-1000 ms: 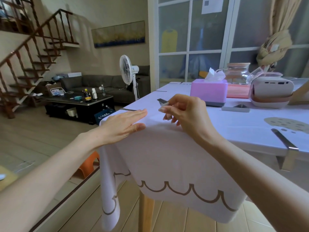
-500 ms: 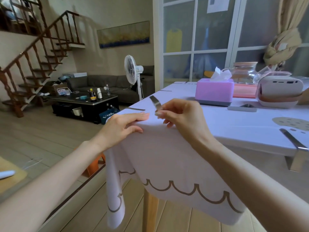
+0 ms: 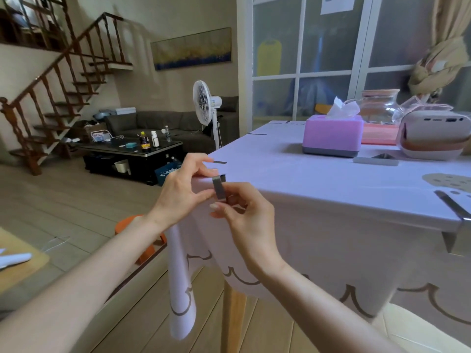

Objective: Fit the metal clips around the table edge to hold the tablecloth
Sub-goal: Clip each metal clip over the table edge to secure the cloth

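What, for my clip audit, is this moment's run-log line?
phase: fitting clip on tablecloth corner | left hand: pinches clip | right hand: grips clip

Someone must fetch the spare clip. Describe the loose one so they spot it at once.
Find the pink tissue box on the white tablecloth. Just in front of its right corner a grey metal clip lies flat on the cloth. Unlike the other clips, it grips no table edge and is not held.

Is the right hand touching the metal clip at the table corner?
Touching. In the head view the right hand pinches the lower end of the metal clip; the left hand pinches the tablecloth.
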A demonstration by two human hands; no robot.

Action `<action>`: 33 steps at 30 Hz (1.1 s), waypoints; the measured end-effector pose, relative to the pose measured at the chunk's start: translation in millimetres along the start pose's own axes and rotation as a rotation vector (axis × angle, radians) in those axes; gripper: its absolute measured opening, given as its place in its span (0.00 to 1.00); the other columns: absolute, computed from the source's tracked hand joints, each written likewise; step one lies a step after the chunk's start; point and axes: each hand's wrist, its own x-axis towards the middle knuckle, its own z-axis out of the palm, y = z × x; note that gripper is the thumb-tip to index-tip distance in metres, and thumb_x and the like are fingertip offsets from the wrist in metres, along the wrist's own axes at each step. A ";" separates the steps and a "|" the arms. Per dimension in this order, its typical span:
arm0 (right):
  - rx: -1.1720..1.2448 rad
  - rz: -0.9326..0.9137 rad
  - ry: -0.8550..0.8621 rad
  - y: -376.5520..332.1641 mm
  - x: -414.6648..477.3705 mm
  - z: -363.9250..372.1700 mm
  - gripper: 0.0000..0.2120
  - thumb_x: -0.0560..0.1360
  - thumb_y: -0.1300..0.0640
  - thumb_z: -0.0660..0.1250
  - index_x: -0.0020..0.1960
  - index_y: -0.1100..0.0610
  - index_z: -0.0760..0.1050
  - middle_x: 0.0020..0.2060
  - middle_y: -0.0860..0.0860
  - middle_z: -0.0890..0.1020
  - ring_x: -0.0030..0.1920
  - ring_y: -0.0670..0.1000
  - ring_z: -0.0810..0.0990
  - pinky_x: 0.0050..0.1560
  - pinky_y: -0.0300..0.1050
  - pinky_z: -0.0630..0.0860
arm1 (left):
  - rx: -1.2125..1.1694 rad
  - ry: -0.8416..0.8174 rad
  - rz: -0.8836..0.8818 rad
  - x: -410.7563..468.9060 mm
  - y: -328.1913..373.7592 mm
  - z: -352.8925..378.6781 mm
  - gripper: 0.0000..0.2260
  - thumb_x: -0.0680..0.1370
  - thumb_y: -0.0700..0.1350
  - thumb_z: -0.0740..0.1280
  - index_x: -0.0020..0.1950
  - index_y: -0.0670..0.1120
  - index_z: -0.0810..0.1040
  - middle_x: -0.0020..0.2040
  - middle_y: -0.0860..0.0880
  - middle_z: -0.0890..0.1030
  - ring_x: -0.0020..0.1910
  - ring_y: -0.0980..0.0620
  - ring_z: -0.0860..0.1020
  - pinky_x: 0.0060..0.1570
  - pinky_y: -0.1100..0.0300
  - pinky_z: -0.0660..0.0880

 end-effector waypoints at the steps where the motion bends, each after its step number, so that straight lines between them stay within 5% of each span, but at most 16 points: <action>1: -0.005 -0.027 -0.001 3.1 -0.7 1.9 0.13 0.69 0.71 0.70 0.51 0.59 0.79 0.40 0.52 0.81 0.37 0.46 0.82 0.45 0.39 0.79 | 0.001 -0.012 0.010 -0.3 0.9 -0.6 0.22 0.68 0.51 0.71 0.60 0.51 0.72 0.46 0.59 0.78 0.50 0.70 0.76 0.53 0.74 0.70; 9: -0.184 -0.368 0.044 33.2 -2.1 13.2 0.12 0.69 0.74 0.67 0.51 0.65 0.78 0.49 0.54 0.78 0.44 0.45 0.78 0.43 0.35 0.76 | 0.092 -0.048 0.184 3.5 -3.2 1.2 0.12 0.73 0.48 0.68 0.53 0.43 0.81 0.50 0.51 0.78 0.51 0.57 0.77 0.51 0.62 0.75; 13: -0.731 -0.659 0.216 36.6 4.8 5.6 0.09 0.71 0.68 0.64 0.46 0.58 0.79 0.50 0.50 0.79 0.42 0.53 0.74 0.31 0.42 0.70 | 0.061 -0.068 0.156 4.1 -1.0 1.2 0.13 0.72 0.47 0.67 0.53 0.44 0.81 0.52 0.52 0.81 0.53 0.57 0.79 0.55 0.58 0.75; 16: -1.002 -0.850 0.284 33.4 13.2 -0.2 0.08 0.71 0.68 0.64 0.41 0.57 0.79 0.43 0.52 0.82 0.38 0.55 0.67 0.34 0.47 0.66 | 0.030 -0.085 0.137 4.7 -1.8 -0.5 0.13 0.72 0.48 0.68 0.54 0.45 0.81 0.51 0.52 0.82 0.52 0.56 0.79 0.55 0.58 0.75; 26: -1.110 -0.931 0.240 32.8 22.6 -2.4 0.10 0.74 0.64 0.63 0.44 0.54 0.81 0.40 0.51 0.81 0.42 0.55 0.76 0.48 0.49 0.68 | -0.008 -0.084 0.133 3.7 1.5 -1.6 0.14 0.74 0.50 0.65 0.54 0.44 0.81 0.50 0.51 0.82 0.51 0.56 0.80 0.54 0.56 0.76; 33: -1.097 -1.030 0.200 34.0 29.0 -7.3 0.08 0.74 0.63 0.63 0.42 0.57 0.81 0.40 0.53 0.82 0.41 0.56 0.79 0.47 0.50 0.69 | -0.009 -0.129 0.141 4.0 -2.7 -6.9 0.12 0.73 0.46 0.67 0.55 0.44 0.80 0.52 0.51 0.82 0.54 0.55 0.79 0.58 0.57 0.74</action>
